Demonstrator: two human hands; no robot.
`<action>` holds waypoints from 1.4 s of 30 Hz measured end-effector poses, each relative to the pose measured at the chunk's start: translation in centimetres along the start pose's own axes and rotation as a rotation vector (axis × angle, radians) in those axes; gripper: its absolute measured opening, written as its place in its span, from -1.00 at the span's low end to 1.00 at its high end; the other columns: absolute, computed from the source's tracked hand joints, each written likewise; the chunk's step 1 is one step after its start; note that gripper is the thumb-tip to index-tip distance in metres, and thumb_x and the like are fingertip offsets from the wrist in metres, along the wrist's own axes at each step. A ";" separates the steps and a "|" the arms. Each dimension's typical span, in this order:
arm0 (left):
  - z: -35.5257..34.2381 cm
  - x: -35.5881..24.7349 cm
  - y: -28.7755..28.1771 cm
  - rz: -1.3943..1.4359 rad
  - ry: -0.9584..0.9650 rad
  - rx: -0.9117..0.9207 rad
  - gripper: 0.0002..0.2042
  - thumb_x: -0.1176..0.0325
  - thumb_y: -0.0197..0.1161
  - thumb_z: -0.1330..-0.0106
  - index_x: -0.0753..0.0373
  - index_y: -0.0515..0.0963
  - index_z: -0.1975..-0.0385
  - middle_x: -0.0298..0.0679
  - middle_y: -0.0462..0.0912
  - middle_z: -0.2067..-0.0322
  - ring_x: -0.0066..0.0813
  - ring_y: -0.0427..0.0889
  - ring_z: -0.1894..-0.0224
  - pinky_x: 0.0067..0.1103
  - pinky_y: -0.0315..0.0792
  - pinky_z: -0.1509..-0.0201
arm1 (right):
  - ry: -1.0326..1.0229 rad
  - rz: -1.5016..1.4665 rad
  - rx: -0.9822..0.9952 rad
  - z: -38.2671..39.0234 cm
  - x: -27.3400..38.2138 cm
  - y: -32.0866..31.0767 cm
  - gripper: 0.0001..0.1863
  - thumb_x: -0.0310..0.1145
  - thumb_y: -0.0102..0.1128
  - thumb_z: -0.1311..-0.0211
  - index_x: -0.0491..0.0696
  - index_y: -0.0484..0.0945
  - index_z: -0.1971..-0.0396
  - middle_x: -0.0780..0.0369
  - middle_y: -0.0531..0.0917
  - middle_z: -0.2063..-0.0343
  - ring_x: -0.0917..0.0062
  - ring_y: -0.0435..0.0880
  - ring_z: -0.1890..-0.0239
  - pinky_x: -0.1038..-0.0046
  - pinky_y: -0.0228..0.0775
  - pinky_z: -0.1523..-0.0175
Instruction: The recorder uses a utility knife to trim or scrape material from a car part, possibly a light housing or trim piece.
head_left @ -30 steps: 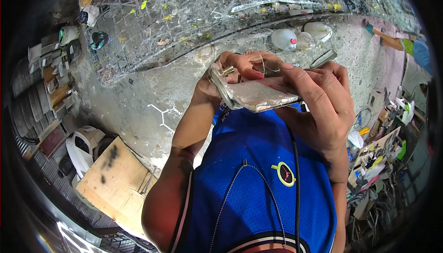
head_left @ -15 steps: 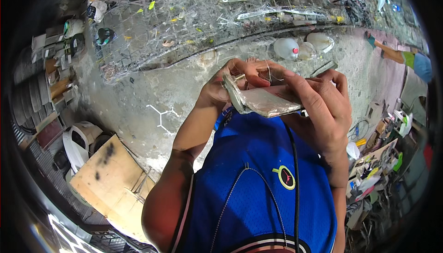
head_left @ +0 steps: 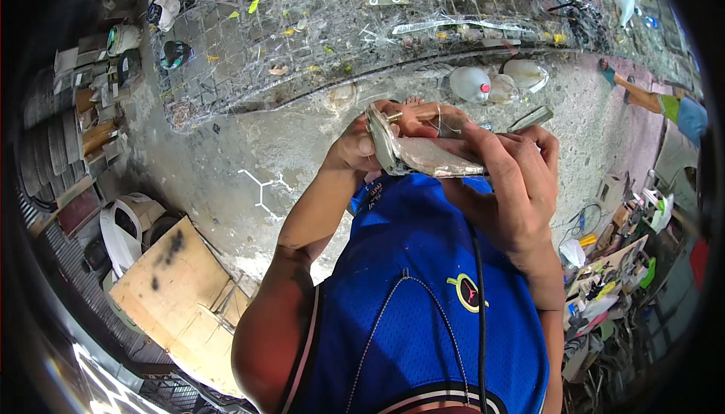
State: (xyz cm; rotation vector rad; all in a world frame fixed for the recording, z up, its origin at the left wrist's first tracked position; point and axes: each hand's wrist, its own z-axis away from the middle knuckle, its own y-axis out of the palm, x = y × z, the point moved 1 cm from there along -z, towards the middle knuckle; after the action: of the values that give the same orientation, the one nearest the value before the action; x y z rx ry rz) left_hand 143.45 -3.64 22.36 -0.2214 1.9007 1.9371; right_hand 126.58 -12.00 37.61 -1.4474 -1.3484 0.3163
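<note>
In front of my blue shirt I hold an angled, grey-white piece (head_left: 434, 159) with rough, shiny edges; its kind cannot be told. Its raised left end carries a short brass-coloured pin (head_left: 394, 117). My left hand (head_left: 353, 144) is closed round that end, with its fingers behind the piece. My right hand (head_left: 517, 180) grips the other end, thumb below and fingers above. A thin wire or thread (head_left: 440, 118) shows between the hands, close to the fingers. Past my right fingers a flat grey strip (head_left: 531, 118) is visible; whether it joins the held piece I cannot tell.
Large translucent plastic bottles (head_left: 470, 84) lie on the concrete floor ahead, beside a littered tiled strip (head_left: 317, 36). A stained wooden board (head_left: 177, 267) is at lower left. Mixed parts are heaped at right (head_left: 604, 293). Another person's leg (head_left: 642, 97) shows at far right.
The held piece has tilted slightly, its raised end now standing more upright and the pin showing more plainly. My right hand has shifted a little left. Both hands keep hold.
</note>
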 end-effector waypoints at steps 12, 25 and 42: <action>-0.9 1.4 0.1 0.671 -0.082 -0.181 -0.12 -0.07 0.30 0.02 0.55 0.24 -0.17 0.22 0.36 -0.11 0.10 0.51 -0.03 -0.20 0.45 -0.15 | 0.188 -0.205 -0.293 1.0 -1.1 -1.9 -0.47 -0.48 0.42 -0.01 -0.28 0.45 -0.01 0.01 0.61 0.16 0.33 0.62 0.15 0.46 0.56 0.13; -0.4 -0.7 0.4 0.372 0.201 -0.096 0.01 -0.17 0.46 0.18 0.50 0.27 -0.19 0.18 0.35 -0.11 0.07 0.51 -0.02 -0.27 0.40 0.03 | 0.547 -0.296 -0.200 5.9 -3.4 0.3 -0.83 -0.55 0.34 -0.10 -0.24 0.49 0.52 0.20 0.56 0.49 0.54 0.52 0.43 0.57 0.36 0.25; -0.2 0.3 0.4 0.474 0.249 -0.206 -0.10 -0.05 0.40 -0.03 0.44 0.18 -0.25 0.26 0.24 -0.16 0.26 0.44 -0.08 -0.04 0.50 -0.08 | 0.589 -0.234 -0.055 7.1 -4.1 1.7 -0.87 -0.51 0.38 -0.04 -0.21 0.57 0.50 0.19 0.59 0.49 0.45 0.56 0.40 0.50 0.37 0.24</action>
State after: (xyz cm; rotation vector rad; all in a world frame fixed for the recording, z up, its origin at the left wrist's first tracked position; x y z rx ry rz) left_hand 142.94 -3.73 22.60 -0.0754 2.0472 2.5263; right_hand 120.73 -11.45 31.74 -1.2727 -1.0258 -0.2866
